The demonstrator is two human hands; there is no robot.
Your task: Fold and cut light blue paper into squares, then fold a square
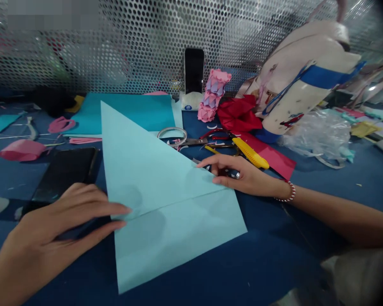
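A light blue sheet of paper (153, 170) lies in front of me, with a triangular flap folded over and a strip below the flap's straight edge. My left hand (67, 221) grips the paper's left edge, thumb and index finger close together on either side of that line. At the right corner of the flap, my right hand (242, 172) holds the paper between thumb and fingers. It wears a red and white beaded bracelet (290, 191). Behind the paper lie a roll of tape (172, 132), scissors (194, 142) and a yellow box cutter (250, 154).
A black phone (65, 174) lies left of the paper. Darker blue sheets (127, 111) are behind it. At the back stand another phone (194, 70) and a pink-purple folded-paper piece (213, 95). A bottle (303, 100), bag (293, 55) and clear plastic bag (319, 136) occupy the right.
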